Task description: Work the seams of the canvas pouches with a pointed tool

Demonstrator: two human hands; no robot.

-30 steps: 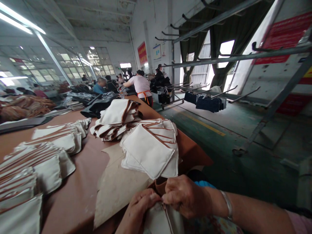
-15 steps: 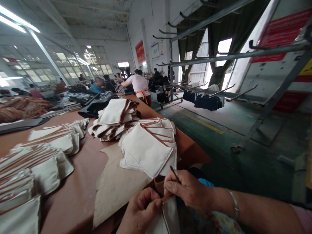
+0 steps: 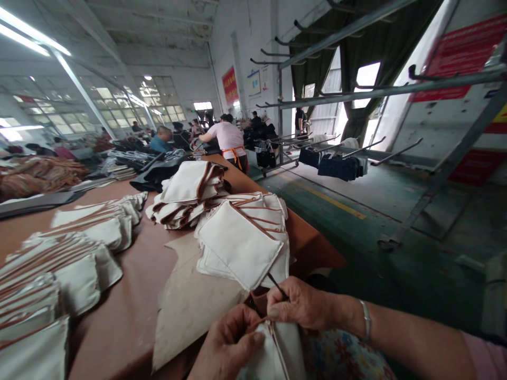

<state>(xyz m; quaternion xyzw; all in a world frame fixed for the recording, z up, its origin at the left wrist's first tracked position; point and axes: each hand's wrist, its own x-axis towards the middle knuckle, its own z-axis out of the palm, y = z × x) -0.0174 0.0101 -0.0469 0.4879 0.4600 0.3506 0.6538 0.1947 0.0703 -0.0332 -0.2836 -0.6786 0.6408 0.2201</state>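
Pouch [image 3: 283,353], white with a brown-edged slit, at the lower centre of the view, close to the wearer's body and in front of the table [image 3: 130,301]. The left hand [image 3: 233,338] has its fingers bent and nearly closed, thumb and forefinger pinching the pouch near its upper end. The right hand [image 3: 297,303] is curled closed round a thin dark rod [image 3: 277,285], its thumb at the same end of the pouch – just beside the left fingertips. A pale bangle [image 3: 366,320] circles the right wrist.

On the table, a sheet [image 3: 190,301] of buff paper lies partly beneath a fanned stack [image 3: 241,243] of white pieces with brown edging. A second pile [image 3: 188,184] lies behind it, and overlapping rows [image 3: 79,274] of similar pieces occupy the left side. Beyond the table – a person [image 3: 228,138] in a pale top leans forward; dark bags [image 3: 336,166] hang from a metal rack [image 3: 340,98] at right.
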